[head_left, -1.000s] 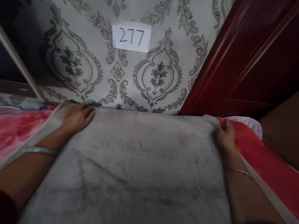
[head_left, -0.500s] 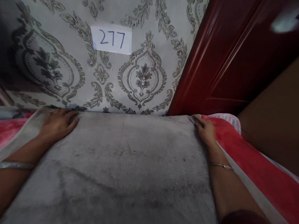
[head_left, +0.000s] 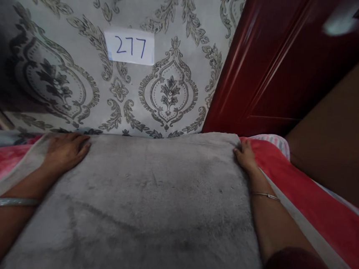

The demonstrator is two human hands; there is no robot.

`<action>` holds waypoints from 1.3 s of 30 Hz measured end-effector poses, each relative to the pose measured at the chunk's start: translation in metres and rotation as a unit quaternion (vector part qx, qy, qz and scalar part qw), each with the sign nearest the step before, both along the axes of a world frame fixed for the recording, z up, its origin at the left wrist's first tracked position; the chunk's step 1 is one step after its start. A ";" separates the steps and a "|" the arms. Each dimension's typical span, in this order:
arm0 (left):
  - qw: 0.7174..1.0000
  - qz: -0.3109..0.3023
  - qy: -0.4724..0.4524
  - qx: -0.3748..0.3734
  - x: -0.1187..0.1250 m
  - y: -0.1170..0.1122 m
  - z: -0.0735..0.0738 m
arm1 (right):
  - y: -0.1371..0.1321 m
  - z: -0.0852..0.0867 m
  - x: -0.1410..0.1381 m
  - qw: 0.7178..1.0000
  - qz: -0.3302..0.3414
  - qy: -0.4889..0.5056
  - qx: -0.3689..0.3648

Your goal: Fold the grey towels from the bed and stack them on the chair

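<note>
A soft grey blanket (head_left: 149, 190) fills the middle of the head view, its far edge lying against the wall. My left hand (head_left: 66, 149) rests palm down on its far left corner, thumb apart from the fingers. At the far right corner is my right hand (head_left: 246, 156), touching the blanket's side edge next to the red cloth. Its fingers point forward, with the thumb held apart on the grey side; the fingertips are hard to make out. Both wrists wear bangles.
Red bedding (head_left: 306, 196) shows on the right beneath the grey blanket, and pink-red bedding (head_left: 1, 163) on the left. Behind stand a patterned wall (head_left: 168, 121) with a paper marked 277 (head_left: 129, 46) and a dark red door (head_left: 267, 67). A brown panel (head_left: 339, 136) is at the right.
My right hand has shifted off the blanket's far right corner onto its side, fingers straighter. That corner now sits slightly higher. My left hand stays on the left corner; the view has turned slightly.
</note>
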State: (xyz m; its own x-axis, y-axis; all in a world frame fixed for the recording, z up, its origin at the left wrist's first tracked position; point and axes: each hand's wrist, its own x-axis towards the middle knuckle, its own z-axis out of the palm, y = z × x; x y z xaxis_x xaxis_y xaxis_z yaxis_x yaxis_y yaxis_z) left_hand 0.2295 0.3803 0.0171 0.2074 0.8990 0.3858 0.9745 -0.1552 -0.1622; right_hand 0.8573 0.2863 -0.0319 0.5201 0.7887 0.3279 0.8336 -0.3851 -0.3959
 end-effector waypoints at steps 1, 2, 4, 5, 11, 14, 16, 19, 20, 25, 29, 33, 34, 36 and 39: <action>1.000 0.004 -0.005 0.002 0.001 -0.002 0.002 | 0.000 0.003 -0.004 1.000 0.007 -0.013 0.019; 1.000 0.005 -0.015 0.009 0.003 -0.004 0.004 | 0.000 0.007 -0.010 0.998 0.027 -0.028 0.044; 0.998 -0.021 -0.047 0.036 0.012 -0.009 0.008 | 0.002 0.016 -0.031 0.989 0.106 -0.057 0.085; 0.996 -0.055 -0.058 0.046 0.020 -0.012 0.009 | 0.003 0.020 -0.045 0.981 0.154 -0.070 0.094; 0.951 -0.251 -0.024 -0.181 0.064 -0.019 -0.014 | 0.008 0.005 -0.104 0.947 0.283 -0.122 -0.092; 0.950 -0.212 -0.021 -0.227 0.054 -0.014 -0.024 | 0.004 -0.006 -0.082 0.964 0.199 -0.113 -0.139; 0.964 -0.165 -0.025 -0.208 0.040 -0.011 -0.024 | 0.000 -0.009 -0.057 0.977 0.123 -0.092 -0.145; 0.982 -0.072 -0.021 -0.173 0.022 -0.010 -0.017 | -0.002 -0.013 -0.027 0.986 0.058 -0.067 -0.143; 0.987 -0.033 -0.018 -0.157 0.018 -0.011 -0.015 | -0.002 -0.014 -0.021 0.987 0.051 -0.065 -0.140; 0.988 0.113 -0.049 -0.090 0.002 -0.017 -0.004 | 0.000 -0.024 -0.014 0.990 0.043 -0.060 -0.122; 0.979 0.164 -0.092 -0.078 -0.014 -0.016 0.002 | -0.001 -0.011 -0.017 0.992 0.021 -0.059 -0.112; 0.993 0.091 -0.070 -0.008 0.005 -0.019 0.006 | -0.003 0.021 -0.067 0.988 0.068 -0.060 -0.122; 0.997 0.033 -0.069 -0.001 0.018 -0.022 0.005 | -0.004 0.026 -0.089 0.983 0.128 -0.078 -0.107; 0.989 -0.122 -0.077 -0.042 0.051 -0.034 0.000 | -0.005 0.028 -0.137 0.947 0.289 -0.110 -0.082; 0.923 -0.330 -0.033 -0.193 0.098 -0.054 -0.012 | -0.009 0.015 -0.190 0.868 0.466 -0.116 -0.122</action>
State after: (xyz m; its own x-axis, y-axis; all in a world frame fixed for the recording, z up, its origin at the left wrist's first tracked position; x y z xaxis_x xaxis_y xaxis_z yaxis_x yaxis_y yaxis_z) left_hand 0.3279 0.3265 0.0050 0.7475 0.6576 0.0938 0.6520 -0.7533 0.0859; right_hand 0.6677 0.2774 -0.0166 -0.4398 0.8923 0.1020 0.8746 0.4513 -0.1774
